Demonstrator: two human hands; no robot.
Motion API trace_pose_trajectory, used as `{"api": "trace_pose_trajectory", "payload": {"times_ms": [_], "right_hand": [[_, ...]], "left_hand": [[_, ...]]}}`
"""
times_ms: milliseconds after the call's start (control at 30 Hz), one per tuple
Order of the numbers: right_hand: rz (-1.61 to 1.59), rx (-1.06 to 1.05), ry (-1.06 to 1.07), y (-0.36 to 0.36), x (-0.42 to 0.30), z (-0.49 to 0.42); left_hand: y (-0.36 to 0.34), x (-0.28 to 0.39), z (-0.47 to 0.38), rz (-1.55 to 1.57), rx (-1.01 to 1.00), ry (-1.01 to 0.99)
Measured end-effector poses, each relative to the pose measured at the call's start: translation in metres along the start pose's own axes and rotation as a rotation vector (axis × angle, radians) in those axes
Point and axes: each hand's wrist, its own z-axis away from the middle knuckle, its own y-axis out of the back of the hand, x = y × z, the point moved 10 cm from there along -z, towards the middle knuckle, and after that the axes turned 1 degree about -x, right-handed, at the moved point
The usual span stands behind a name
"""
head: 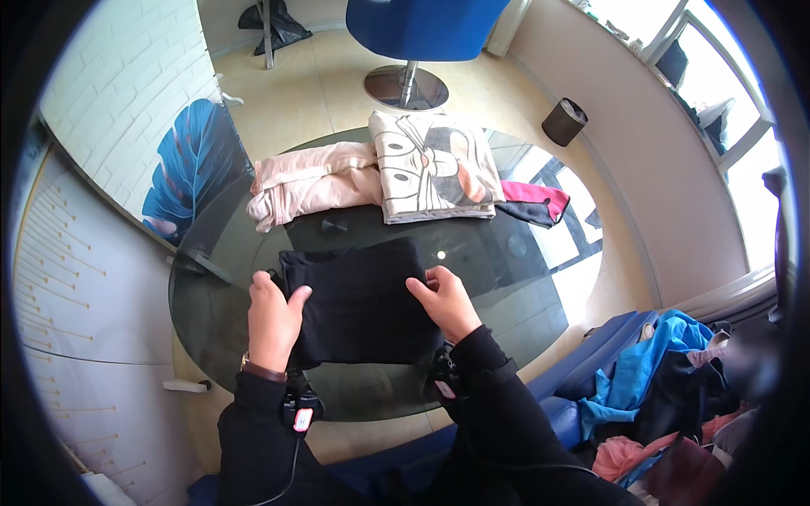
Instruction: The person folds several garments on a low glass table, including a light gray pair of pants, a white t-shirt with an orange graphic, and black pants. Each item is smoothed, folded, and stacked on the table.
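Observation:
A folded black cloth garment [364, 303] lies over the near part of a round dark glass table [525, 322], between my hands. My left hand [273, 319] is at its left edge, the thumb on top and the fingers partly hidden behind the fabric. At the upper right edge, my right hand [446, 300] pinches the cloth between thumb and curled fingers. Beyond it sits a folded white cloth with a printed cartoon figure [436, 167]. Folded pale pink fabric [316, 180] extends to its left, and a pink and dark grey cloth [538, 201] sticks out at its right.
A blue chair [424, 28] with a round metal base stands behind the table. A dark waste bin [564, 122] is near the right wall. At lower right, a blue seat [557, 417] bears heaped clothes, including a bright blue garment [633, 373]. A decorated panel [82, 272] stands left.

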Motion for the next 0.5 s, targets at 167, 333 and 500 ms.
{"api": "trace_pose_trajectory", "payload": {"times_ms": [167,333,500], "right_hand": [[0.206,-0.081,-0.049,-0.007,0.005,0.014],[-0.392,-0.109,-0.017,0.004,-0.005,-0.001],[-0.555,0.067,0.241,0.077,-0.076,-0.025]], "left_hand": [[-0.045,-0.020,0.005,0.669,-0.209,0.105],[-0.064,0.009,0.002,1.152,-0.452,0.245],[-0.040,0.087,-0.040,1.321,-0.350,0.037]]}}
